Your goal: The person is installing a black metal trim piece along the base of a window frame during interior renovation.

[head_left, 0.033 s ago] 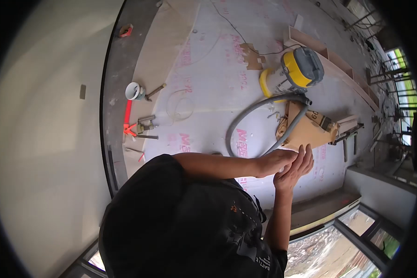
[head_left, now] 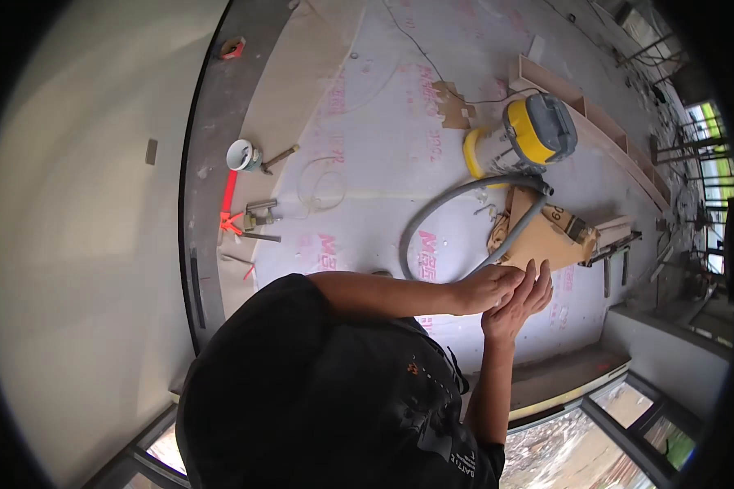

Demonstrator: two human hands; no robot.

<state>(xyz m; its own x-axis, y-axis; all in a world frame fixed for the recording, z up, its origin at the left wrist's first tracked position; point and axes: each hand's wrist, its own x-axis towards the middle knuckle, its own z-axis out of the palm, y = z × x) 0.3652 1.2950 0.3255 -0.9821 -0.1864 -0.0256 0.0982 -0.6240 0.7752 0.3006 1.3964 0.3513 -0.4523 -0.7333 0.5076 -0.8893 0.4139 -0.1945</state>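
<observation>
In front of my dark shirt, my two hands meet. My left hand (head_left: 483, 291) has its fingers curled together against the palm of my right hand (head_left: 514, 311). Whatever sits between the left fingers, if anything, is too small and hidden to name. The right hand's fingers are stretched out and slightly apart, pointing away from me. Just beyond the hands lie a grey vacuum hose (head_left: 426, 213) and a piece of brown cardboard (head_left: 546, 232) on the floor.
A yellow and grey shop vacuum (head_left: 534, 130) stands ahead. To the left are a white bucket (head_left: 241, 155), a hammer (head_left: 280, 159) and a red-handled tool (head_left: 229, 194). Long wooden boxes (head_left: 591, 114) lie at the right. A pale wall (head_left: 98, 244) rises on the left; windows (head_left: 620, 403) are lower right.
The view has shifted slightly, so the floor things sit a little further right and lower. My hands keep nearly the same pose against each other.
</observation>
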